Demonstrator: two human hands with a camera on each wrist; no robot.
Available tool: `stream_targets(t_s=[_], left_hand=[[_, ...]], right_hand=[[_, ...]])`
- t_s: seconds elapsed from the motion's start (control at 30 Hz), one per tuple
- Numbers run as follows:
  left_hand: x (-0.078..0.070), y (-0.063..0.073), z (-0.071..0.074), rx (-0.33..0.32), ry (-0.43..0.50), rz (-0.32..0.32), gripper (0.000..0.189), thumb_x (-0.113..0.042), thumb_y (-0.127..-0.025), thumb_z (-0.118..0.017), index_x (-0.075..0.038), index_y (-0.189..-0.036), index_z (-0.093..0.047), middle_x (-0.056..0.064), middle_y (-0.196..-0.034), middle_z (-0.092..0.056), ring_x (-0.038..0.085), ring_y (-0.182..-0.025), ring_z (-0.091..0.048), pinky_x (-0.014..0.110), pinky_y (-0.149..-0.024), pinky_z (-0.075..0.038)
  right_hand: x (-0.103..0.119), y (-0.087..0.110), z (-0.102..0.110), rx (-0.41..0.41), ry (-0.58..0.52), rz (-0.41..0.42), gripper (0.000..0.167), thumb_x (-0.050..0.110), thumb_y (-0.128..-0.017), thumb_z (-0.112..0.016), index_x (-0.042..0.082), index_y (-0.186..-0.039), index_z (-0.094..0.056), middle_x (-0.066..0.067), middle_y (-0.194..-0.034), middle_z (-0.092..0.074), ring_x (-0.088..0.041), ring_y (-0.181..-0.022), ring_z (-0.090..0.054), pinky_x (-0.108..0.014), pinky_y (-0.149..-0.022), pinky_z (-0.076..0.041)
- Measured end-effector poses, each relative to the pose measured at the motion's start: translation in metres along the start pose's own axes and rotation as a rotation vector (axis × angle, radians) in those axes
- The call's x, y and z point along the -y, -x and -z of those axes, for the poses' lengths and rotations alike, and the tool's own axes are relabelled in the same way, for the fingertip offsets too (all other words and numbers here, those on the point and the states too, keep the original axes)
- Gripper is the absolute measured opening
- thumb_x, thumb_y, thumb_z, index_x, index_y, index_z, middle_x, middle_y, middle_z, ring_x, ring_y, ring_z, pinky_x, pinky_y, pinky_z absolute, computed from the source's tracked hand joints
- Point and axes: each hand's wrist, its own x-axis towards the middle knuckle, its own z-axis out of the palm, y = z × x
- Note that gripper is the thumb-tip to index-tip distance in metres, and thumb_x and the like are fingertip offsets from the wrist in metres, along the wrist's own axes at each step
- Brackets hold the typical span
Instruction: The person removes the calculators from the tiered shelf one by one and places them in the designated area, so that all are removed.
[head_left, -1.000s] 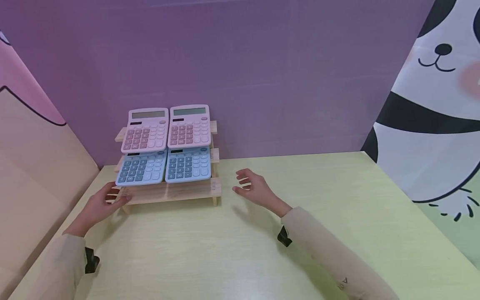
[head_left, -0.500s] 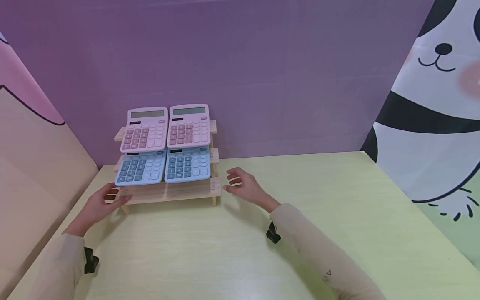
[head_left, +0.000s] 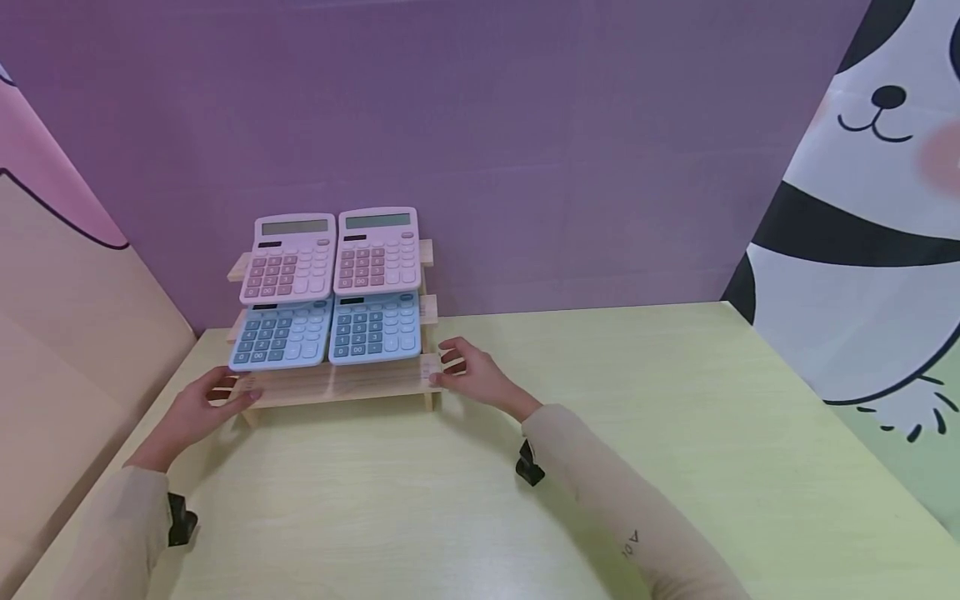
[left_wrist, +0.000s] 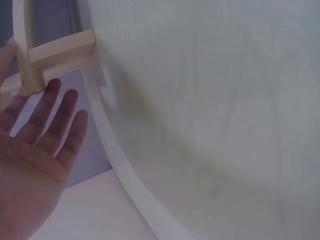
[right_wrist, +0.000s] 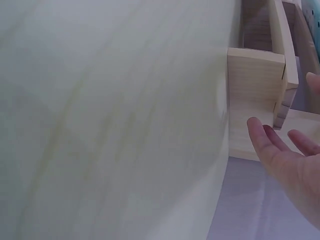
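Observation:
A three-step wooden display rack (head_left: 337, 385) stands at the left back of the table. Two pink calculators (head_left: 288, 258) lean on its upper part, side by side. Below them are two blue calculators (head_left: 375, 329); their tops are hidden behind the pink ones. My left hand (head_left: 197, 412) holds the left end of the lowest slat, thumb on its front and fingers around the end. In the left wrist view, the thumb touches the slat (left_wrist: 25, 50). My right hand (head_left: 480, 379) is at the slat's right end, fingers extended; the right wrist view shows its fingertips (right_wrist: 254, 122) close to the wood.
The pale wooden table (head_left: 375, 500) reaches forward to a purple backdrop (head_left: 525, 167). A beige and pink panel (head_left: 67, 333) rises close on the left. A panda-print panel (head_left: 862, 292) borders the right side.
My right hand has moved left, from beside the rack to the right end of its lowest slat. The left hand, the rack and the calculators stay in place.

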Motion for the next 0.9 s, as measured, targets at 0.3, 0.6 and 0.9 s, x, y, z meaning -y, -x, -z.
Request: stream_targets(t_s=[0.3, 0.6, 0.9], left_hand=[[0.0003, 0.0002, -0.0004, 0.004, 0.010, -0.005, 0.065, -0.040, -0.089, -0.055, 0.000, -0.135, -0.033, 0.030, -0.128, -0.043, 0.050, -0.113, -0.045, 0.058, -0.090, -0.043], [0.0011, -0.0005, -0.0012, 0.004, 0.025, -0.014, 0.063, -0.038, -0.090, -0.055, 0.001, -0.135, -0.033, 0.030, -0.127, -0.044, 0.049, -0.113, -0.045, 0.058, -0.091, -0.042], [0.0026, -0.0021, -0.0012, 0.026, 0.060, -0.036, 0.062, -0.035, -0.090, -0.055, 0.001, -0.135, -0.032, 0.030, -0.127, -0.043, 0.047, -0.111, -0.047, 0.055, -0.089, -0.044]], right_hand=[[-0.0021, -0.0017, -0.0048, 0.016, -0.039, -0.036, 0.057, 0.018, -0.084, -0.066, 0.003, -0.132, -0.039, -0.017, -0.117, -0.054, -0.029, -0.101, -0.058, -0.034, -0.085, -0.051], [-0.0045, -0.0021, -0.0060, 0.044, -0.072, -0.039, 0.053, 0.018, -0.084, -0.066, 0.007, -0.130, -0.041, -0.017, -0.115, -0.053, -0.026, -0.097, -0.059, -0.029, -0.079, -0.051], [-0.0036, -0.0032, -0.0080, 0.055, -0.092, -0.046, 0.052, 0.016, -0.084, -0.065, 0.006, -0.129, -0.041, -0.016, -0.116, -0.052, -0.027, -0.097, -0.058, -0.029, -0.081, -0.051]])
